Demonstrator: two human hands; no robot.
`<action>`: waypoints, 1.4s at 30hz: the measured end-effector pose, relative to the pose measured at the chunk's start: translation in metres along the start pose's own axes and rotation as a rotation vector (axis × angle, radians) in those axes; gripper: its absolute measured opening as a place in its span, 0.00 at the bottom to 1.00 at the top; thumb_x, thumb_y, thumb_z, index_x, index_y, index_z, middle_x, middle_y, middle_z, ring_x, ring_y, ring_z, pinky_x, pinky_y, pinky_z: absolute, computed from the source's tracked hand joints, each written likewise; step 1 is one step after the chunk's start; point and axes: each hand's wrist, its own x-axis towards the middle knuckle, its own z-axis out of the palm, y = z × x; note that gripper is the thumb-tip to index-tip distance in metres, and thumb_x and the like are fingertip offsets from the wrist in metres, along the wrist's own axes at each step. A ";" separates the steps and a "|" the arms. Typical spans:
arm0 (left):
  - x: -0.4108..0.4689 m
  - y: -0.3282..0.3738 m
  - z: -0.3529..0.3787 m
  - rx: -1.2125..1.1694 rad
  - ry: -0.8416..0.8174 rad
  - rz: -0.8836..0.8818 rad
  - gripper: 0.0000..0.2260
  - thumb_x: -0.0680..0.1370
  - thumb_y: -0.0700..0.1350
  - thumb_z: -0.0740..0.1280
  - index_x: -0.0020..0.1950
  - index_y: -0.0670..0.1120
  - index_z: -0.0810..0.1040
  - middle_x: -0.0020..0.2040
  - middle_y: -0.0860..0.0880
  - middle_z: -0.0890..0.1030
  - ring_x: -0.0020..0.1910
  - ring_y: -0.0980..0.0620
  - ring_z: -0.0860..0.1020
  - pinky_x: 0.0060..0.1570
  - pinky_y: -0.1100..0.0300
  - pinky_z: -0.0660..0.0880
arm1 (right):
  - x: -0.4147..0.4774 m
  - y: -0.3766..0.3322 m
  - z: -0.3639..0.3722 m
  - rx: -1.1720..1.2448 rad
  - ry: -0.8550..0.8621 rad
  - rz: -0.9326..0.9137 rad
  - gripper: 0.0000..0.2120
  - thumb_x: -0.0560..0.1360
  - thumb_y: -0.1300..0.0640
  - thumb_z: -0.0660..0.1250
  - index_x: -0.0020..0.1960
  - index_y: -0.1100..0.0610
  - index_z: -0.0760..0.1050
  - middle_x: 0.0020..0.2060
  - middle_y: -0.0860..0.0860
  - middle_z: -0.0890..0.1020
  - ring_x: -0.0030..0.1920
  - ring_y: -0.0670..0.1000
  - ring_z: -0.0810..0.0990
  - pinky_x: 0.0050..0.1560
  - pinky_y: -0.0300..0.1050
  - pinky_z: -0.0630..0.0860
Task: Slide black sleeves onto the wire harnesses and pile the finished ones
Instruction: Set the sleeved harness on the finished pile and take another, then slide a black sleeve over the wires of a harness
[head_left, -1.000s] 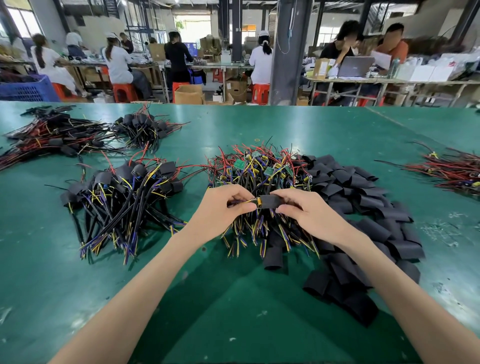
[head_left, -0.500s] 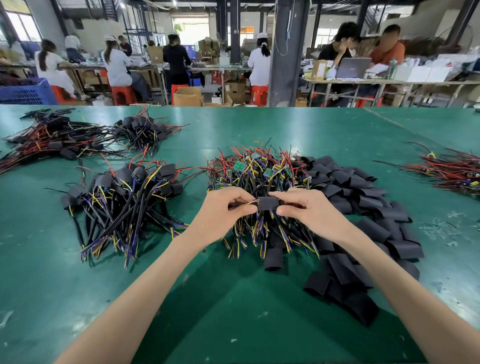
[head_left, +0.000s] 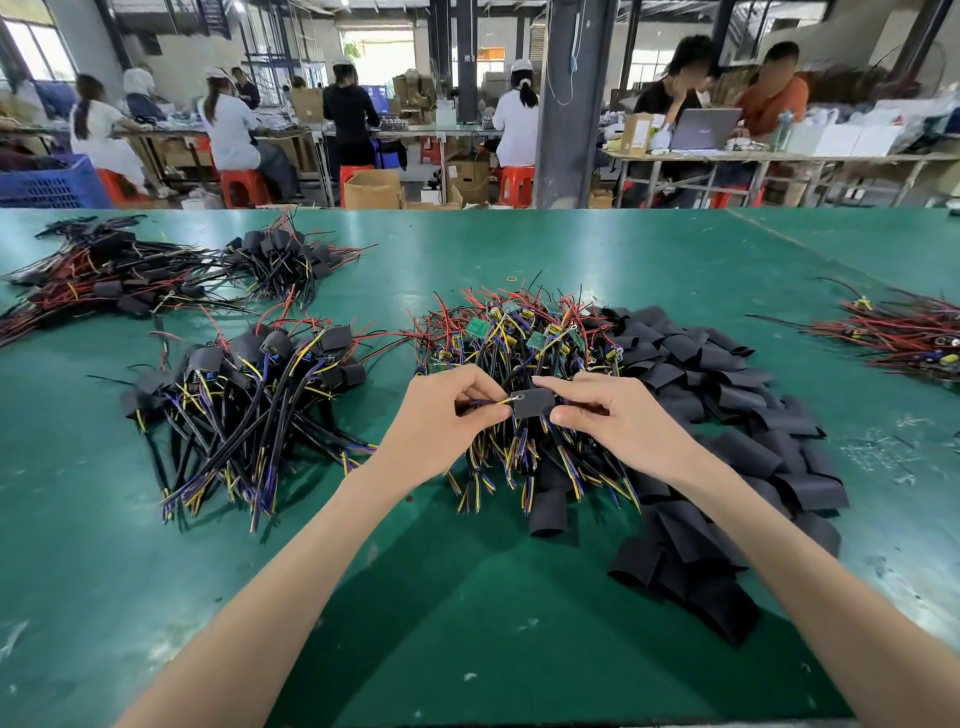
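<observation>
My left hand (head_left: 447, 415) pinches the yellow and blue wire ends of a harness (head_left: 493, 403), its ring terminal at the mouth of a black sleeve (head_left: 534, 403). My right hand (head_left: 608, 415) pinches that sleeve between thumb and forefinger. Both hands hover over a heap of unsleeved harnesses (head_left: 519, 364) with small green boards. Loose black sleeves (head_left: 727, 426) lie in a spread to the right. A pile of sleeved harnesses (head_left: 249, 400) sits to the left.
More harness bundles lie at the far left (head_left: 130, 275) and far right (head_left: 904, 338) of the green table (head_left: 467, 623). One stray sleeve (head_left: 548, 512) lies in front of the heap. People work at benches beyond the table's far edge.
The wire ends have drawn back a little to the left, so the ring terminal now shows at the sleeve's mouth. Both hands stay in nearly the same place.
</observation>
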 end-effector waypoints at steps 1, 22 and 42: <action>0.000 0.001 0.000 -0.004 0.002 0.004 0.06 0.71 0.37 0.73 0.41 0.47 0.79 0.36 0.55 0.80 0.36 0.67 0.76 0.42 0.76 0.68 | 0.000 0.000 0.000 0.004 0.000 0.001 0.19 0.75 0.60 0.67 0.66 0.53 0.73 0.34 0.45 0.69 0.39 0.47 0.67 0.43 0.39 0.63; -0.002 -0.001 0.003 0.003 0.072 0.073 0.07 0.72 0.35 0.72 0.48 0.43 0.84 0.40 0.51 0.83 0.38 0.66 0.77 0.42 0.75 0.69 | -0.003 -0.001 0.005 0.058 0.003 0.012 0.17 0.75 0.57 0.68 0.63 0.49 0.76 0.49 0.55 0.82 0.51 0.56 0.78 0.58 0.47 0.70; 0.013 -0.064 -0.090 0.642 0.648 -0.318 0.19 0.75 0.30 0.60 0.65 0.38 0.70 0.58 0.34 0.69 0.55 0.34 0.69 0.52 0.46 0.68 | 0.002 0.026 -0.008 -0.490 0.472 0.388 0.19 0.75 0.60 0.64 0.65 0.59 0.70 0.59 0.60 0.73 0.60 0.62 0.66 0.59 0.57 0.64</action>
